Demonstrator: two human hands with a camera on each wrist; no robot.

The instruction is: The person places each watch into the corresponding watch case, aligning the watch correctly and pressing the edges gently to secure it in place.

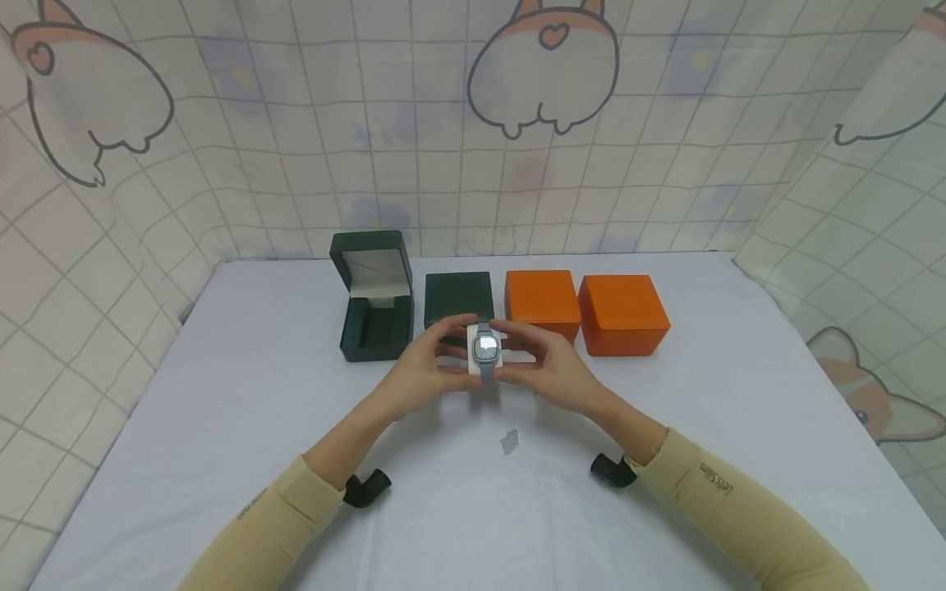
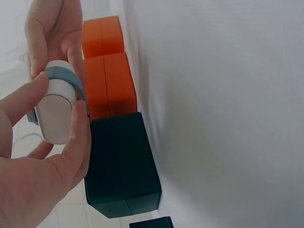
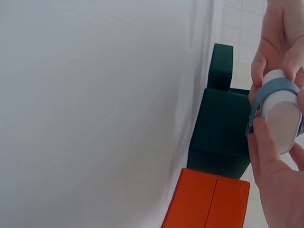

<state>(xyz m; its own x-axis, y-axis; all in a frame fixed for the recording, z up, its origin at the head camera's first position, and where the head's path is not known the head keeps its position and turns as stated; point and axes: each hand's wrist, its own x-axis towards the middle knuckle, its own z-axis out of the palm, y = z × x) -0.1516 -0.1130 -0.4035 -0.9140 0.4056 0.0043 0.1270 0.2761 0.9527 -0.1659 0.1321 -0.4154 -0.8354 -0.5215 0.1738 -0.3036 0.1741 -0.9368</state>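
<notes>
A wristwatch (image 1: 486,348) with a blue-grey strap is wrapped round a white watch cushion (image 2: 55,118), held up in front of the boxes. My left hand (image 1: 424,373) grips the cushion at its left end, thumb and fingers on opposite edges. From the other side my right hand (image 1: 554,368) pinches it the same way. Both wrist views show the strap (image 3: 278,85) circling the cushion, whose flat end faces outward. Behind the left hand an open dark green watch box (image 1: 377,330) stands with its lid up and a hollow inside.
A shut green box (image 1: 458,294) sits right behind the hands. To its right are two shut orange boxes (image 1: 543,297), the second orange box (image 1: 625,315) farthest right. A small grey scrap (image 1: 510,442) lies on the white tablecloth (image 1: 473,525). A patterned curtain (image 1: 414,123) hangs behind the table.
</notes>
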